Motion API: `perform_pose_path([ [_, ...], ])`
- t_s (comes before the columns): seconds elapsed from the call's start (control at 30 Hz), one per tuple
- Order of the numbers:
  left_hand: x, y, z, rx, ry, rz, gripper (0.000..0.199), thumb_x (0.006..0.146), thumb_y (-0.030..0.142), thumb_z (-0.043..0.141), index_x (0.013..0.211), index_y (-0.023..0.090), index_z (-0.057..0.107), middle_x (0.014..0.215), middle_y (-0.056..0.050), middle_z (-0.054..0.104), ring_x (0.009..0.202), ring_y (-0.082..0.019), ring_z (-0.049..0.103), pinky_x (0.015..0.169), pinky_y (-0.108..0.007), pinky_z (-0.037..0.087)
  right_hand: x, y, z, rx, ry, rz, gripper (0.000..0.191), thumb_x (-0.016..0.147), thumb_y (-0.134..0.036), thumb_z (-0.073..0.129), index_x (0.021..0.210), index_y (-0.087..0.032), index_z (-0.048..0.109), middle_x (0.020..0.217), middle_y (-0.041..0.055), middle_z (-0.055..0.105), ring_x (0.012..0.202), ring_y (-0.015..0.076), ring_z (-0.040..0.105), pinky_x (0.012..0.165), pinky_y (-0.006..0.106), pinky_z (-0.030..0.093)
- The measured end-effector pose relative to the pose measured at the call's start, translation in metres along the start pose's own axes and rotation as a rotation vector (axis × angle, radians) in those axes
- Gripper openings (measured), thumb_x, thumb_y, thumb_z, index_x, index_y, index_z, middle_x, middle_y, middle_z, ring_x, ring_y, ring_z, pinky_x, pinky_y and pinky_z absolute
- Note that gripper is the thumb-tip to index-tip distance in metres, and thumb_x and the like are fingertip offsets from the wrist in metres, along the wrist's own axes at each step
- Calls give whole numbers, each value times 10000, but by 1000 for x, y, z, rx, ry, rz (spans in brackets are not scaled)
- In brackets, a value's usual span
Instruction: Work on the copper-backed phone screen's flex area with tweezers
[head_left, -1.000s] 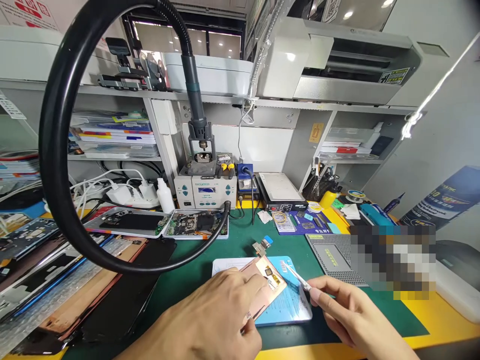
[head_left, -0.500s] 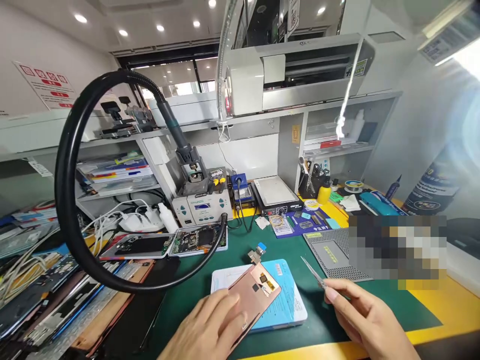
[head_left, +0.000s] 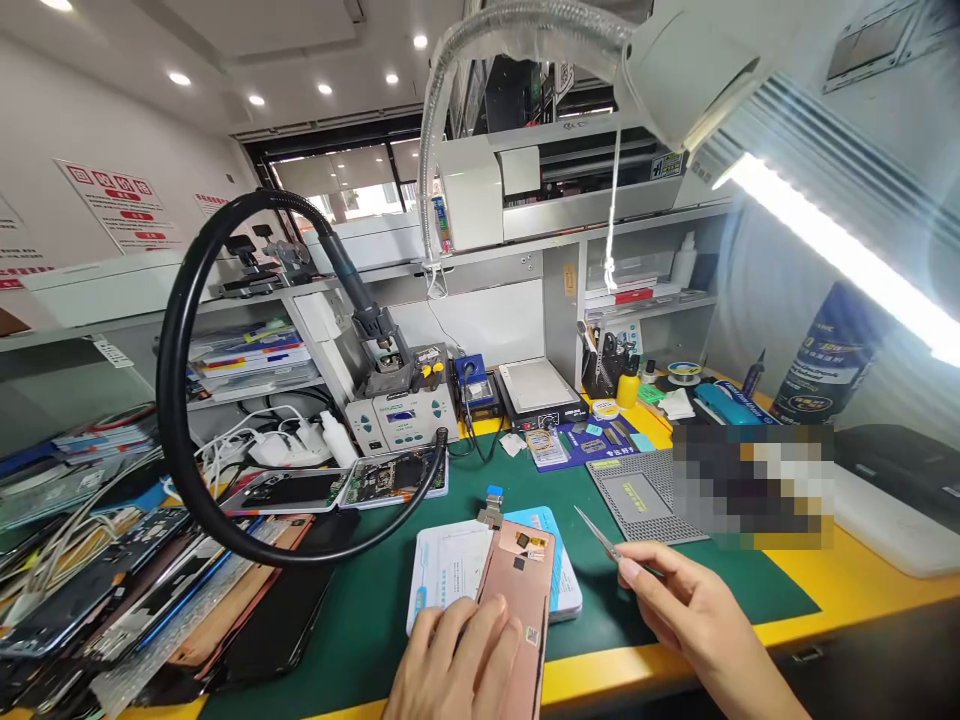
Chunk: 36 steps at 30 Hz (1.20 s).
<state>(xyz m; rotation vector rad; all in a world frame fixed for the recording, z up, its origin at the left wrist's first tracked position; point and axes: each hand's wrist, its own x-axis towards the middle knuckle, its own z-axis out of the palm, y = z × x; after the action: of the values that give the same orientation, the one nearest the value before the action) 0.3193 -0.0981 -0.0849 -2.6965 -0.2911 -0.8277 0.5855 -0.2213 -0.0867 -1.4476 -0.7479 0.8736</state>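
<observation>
A copper-pink phone screen (head_left: 517, 610), its back facing up, leans over a blue and white box (head_left: 442, 570) on the green mat. From its top edge sticks a short flex cable (head_left: 491, 507) with a blue tab. My left hand (head_left: 457, 660) holds the panel from its left side, fingers laid across the back; the thumb is hidden. To the right, my right hand (head_left: 675, 600) pinches a pair of metal tweezers (head_left: 598, 534), whose tips point up and left, above the mat and apart from the panel.
A hot-air station (head_left: 401, 415) stands behind, its black hose (head_left: 169, 400) looping at left. Phone parts (head_left: 247, 610) pile up on the left. A grey perforated mat (head_left: 637, 500) lies right of the box. A lit lamp (head_left: 832, 250) hangs at upper right.
The view has shifted, bringing the lamp in. The phone screen has turned to stand straighter and come nearer to me with my left hand. The tweezers stay in my right hand.
</observation>
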Motion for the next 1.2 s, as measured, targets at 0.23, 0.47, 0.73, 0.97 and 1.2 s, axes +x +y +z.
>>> perform_pose_path([
  [0.23, 18, 3, -2, -35, 116, -70, 240, 957, 135, 533, 1109, 165, 716, 1037, -71, 797, 868, -247, 703, 749, -411, 533, -1, 0, -1, 62, 3, -4, 578, 845, -729, 779, 999, -174, 736, 563, -114, 309, 516, 82, 225, 500, 268, 150],
  [0.47, 27, 15, 26, -4, 185, -44, 171, 922, 154, 617, 1048, 184, 729, 1021, -90, 785, 995, -268, 740, 891, -433, 588, 3, -2, -6, 122, 41, 19, 574, 798, -694, 845, 1041, -180, 768, 806, -11, 623, 490, 47, 300, 476, 255, 202],
  [0.73, 27, 25, 72, 124, 401, 119, 186, 974, 150, 594, 1072, 160, 752, 1200, -90, 798, 1248, -233, 720, 1275, -447, 430, 10, 11, -10, 148, 58, 65, 565, 768, -676, 881, 1041, -192, 780, 784, 15, 682, 453, 28, 310, 462, 237, 196],
  [0.97, 30, 45, 103, 225, 421, -55, 124, 945, 181, 653, 962, 153, 773, 1068, -137, 829, 1076, -313, 795, 1203, -552, 505, 15, 12, -17, 153, 83, 125, 606, 741, -678, 896, 1096, -202, 776, 800, 51, 731, 445, 64, 398, 442, 238, 222],
  [1.2, 39, 55, 111, 244, 470, -100, 55, 910, 180, 742, 933, 131, 730, 1013, -137, 825, 1239, -348, 728, 1316, -624, 287, 27, -35, -3, 119, -60, 176, 780, 875, -622, 795, 1541, -349, 497, 975, 32, 735, 383, 87, 480, 330, 232, 333],
])
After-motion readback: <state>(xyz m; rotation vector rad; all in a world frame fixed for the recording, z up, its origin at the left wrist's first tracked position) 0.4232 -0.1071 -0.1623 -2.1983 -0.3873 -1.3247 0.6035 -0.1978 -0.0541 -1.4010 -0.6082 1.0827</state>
